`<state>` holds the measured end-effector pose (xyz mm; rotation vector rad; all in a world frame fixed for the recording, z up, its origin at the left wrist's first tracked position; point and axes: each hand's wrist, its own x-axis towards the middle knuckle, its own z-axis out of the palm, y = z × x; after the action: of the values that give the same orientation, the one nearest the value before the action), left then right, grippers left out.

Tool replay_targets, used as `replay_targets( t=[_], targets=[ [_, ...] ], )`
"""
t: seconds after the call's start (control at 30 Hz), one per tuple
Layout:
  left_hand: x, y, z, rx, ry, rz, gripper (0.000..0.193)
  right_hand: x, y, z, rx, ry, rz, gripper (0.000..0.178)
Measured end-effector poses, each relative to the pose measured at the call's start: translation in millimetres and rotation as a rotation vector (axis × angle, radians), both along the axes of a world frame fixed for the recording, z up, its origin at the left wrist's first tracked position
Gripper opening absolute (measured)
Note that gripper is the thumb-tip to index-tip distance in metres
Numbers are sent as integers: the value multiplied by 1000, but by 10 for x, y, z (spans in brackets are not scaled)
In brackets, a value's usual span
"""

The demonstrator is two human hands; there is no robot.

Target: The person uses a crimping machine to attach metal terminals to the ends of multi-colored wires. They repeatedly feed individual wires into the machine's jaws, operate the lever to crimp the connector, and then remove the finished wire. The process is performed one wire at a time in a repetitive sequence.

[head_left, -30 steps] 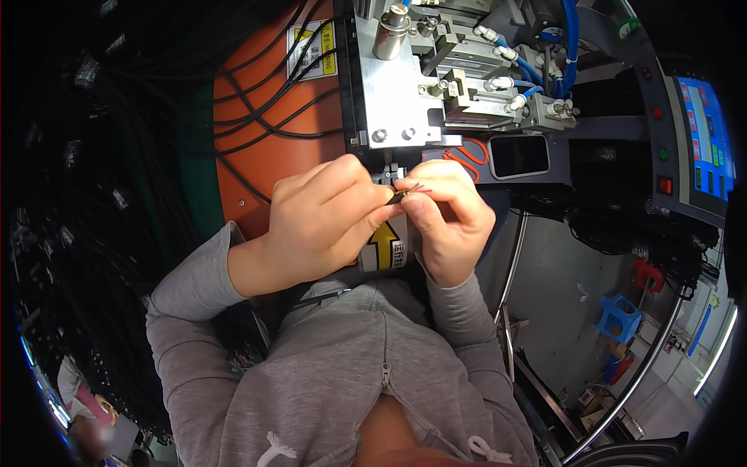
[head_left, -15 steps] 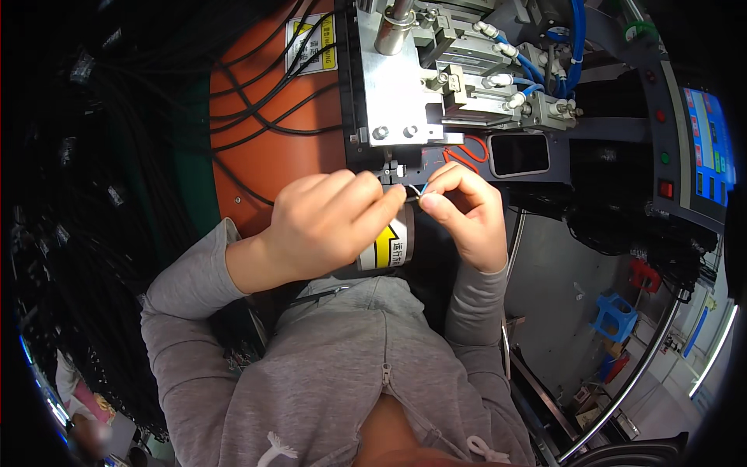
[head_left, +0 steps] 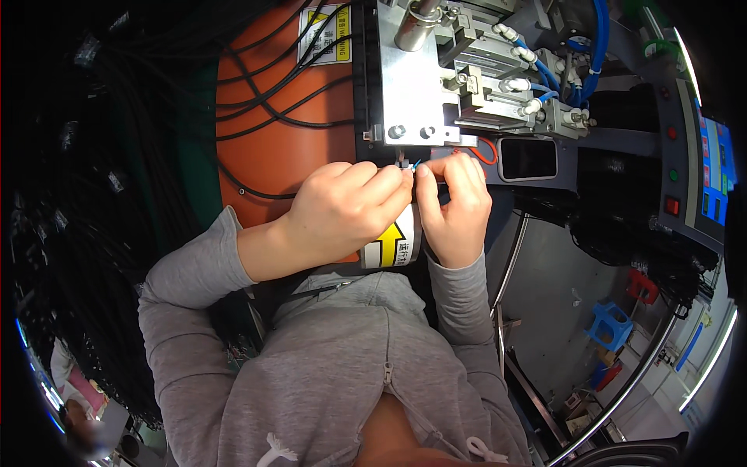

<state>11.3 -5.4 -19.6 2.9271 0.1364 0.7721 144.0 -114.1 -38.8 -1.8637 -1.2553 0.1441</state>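
Both of my hands meet at the front of the machine, just below a metal block point(head_left: 412, 89). My left hand point(head_left: 346, 204) is curled, thumb and forefinger pinched on thin wires whose ends barely show. A short bit of blue wire point(head_left: 417, 164) sticks up between the fingertips of the two hands. My right hand point(head_left: 457, 208) is closed in a pinch at that same wire, its thumb upright beside the left fingertips. Right above the fingertips is a small dark fixture point(head_left: 404, 162), partly covered. What lies inside each pinch is mostly hidden.
Black cables point(head_left: 288, 123) cross an orange surface point(head_left: 272, 167) at left. Pneumatic cylinders point(head_left: 490, 105) with blue hoses stand at back right. A phone point(head_left: 527, 159) lies right of my right hand, near a red cord point(head_left: 489, 148). A control panel point(head_left: 712, 167) is at far right.
My hands have come closer together and nearer to the small fixture. The right hand moved left and turned more upright. The wires stretched between them earlier are now mostly covered.
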Motion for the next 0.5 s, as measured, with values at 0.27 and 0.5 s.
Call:
replay_targets(
  t=[0.27, 0.5],
  targets=[
    [9, -12, -5, 18, 33, 2, 16, -5, 24, -162, 171, 35, -12, 6],
    [40, 20, -2, -36, 33, -16, 18, -41, -9, -375, 137, 971, -52, 5]
  ],
)
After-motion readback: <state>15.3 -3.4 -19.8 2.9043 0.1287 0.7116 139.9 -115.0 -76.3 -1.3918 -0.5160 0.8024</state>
